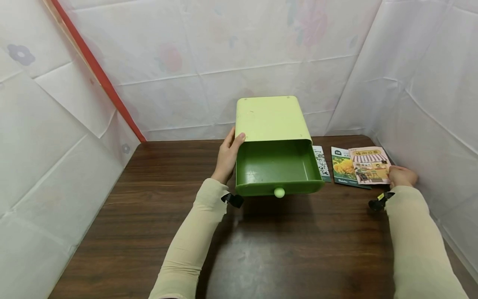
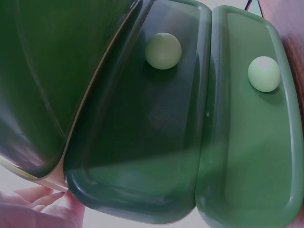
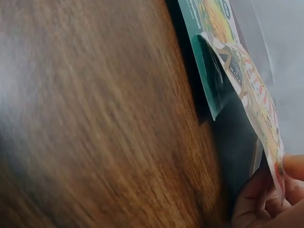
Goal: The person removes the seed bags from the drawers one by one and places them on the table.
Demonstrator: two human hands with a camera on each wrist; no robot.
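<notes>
Plain, pale yellow-green cloth clothes a person's arms, the creased left sleeve (image 1: 198, 236) and the right sleeve (image 1: 414, 236) reaching the wrists, each fitted with a small black device, the left unit (image 1: 235, 201) and the right unit (image 1: 376, 205), the latter marked yellow.

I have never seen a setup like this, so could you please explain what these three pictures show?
There is no robot: a person works with two bare hands. The widest picture is taken from the head, looking forward and down; the others come from each wrist. On the dark wooden table stands a green cabinet with its top drawer pulled open. To its right lie a green packet and a partly hidden card. The left hand touches the cabinet's side, while the right hand pinches a pink packet by its edge.
</notes>
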